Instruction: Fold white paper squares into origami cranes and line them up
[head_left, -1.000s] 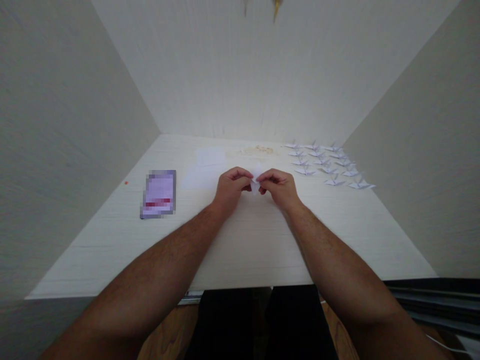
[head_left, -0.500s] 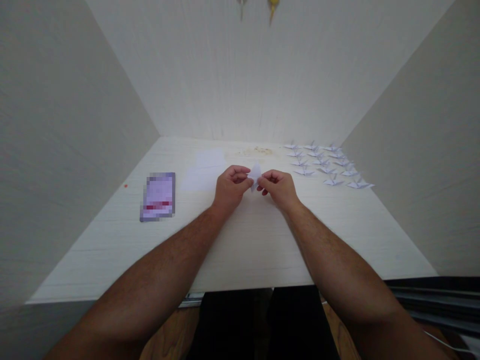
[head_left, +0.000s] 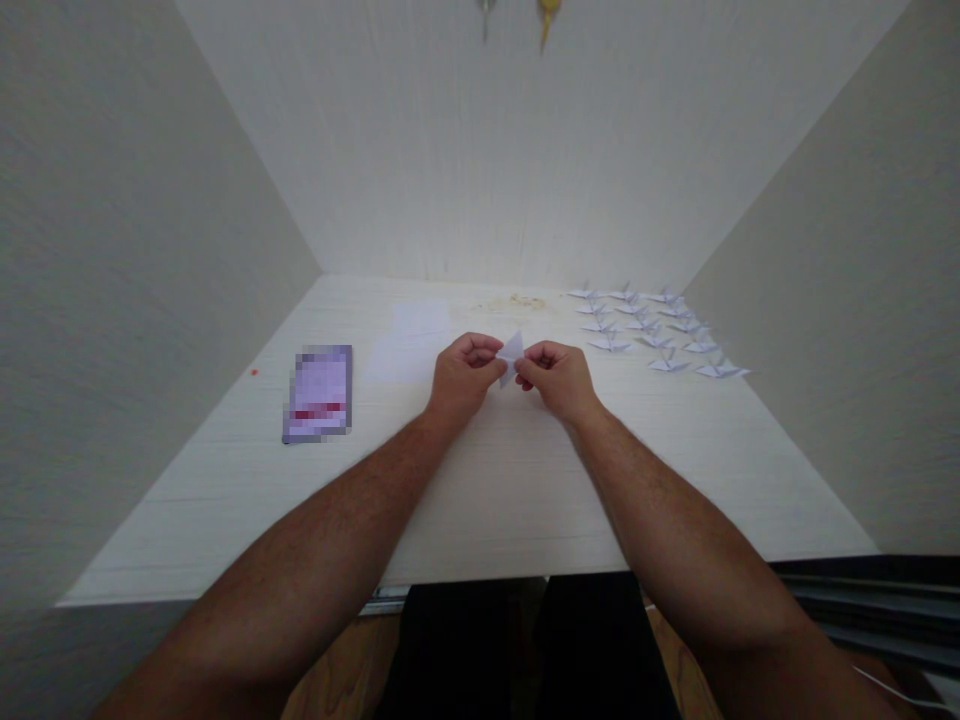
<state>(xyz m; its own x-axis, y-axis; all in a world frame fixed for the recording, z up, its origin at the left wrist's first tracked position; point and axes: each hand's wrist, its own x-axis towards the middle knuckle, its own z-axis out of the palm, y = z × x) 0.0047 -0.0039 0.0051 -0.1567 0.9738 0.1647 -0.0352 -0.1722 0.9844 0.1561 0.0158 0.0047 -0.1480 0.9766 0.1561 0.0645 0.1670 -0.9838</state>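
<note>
Pale bench [head_left: 517, 490]; left hand [head_left: 463, 376], right hand [head_left: 559, 376] both pinching folded paper [head_left: 514, 346] between them; uneven tug could skew or tear it.

Tabletop [head_left: 517, 510] sat between left wall [head_left: 150, 260] and right wall [head_left: 840, 260], back wall [head_left: 420, 150] behind it. Folded paper [head_left: 514, 345] was around table centre, between left hand [head_left: 461, 375] and right hand [head_left: 562, 372], fingertips of both on it. Paper sheets [head_left: 420, 320] lay on table, left of folded paper, just beside and behind left hand. Flat rectangular item [head_left: 321, 393] lay farther left, nearer front; speck [head_left: 254, 372] left of that, near table's left side. Paper cranes [head_left: 611, 343] stood in rows at back right, well apart from sheets. Stain [head_left: 525, 301] was behind the hands, near back wall. Legs [head_left: 457, 650] were below front edge.
</note>
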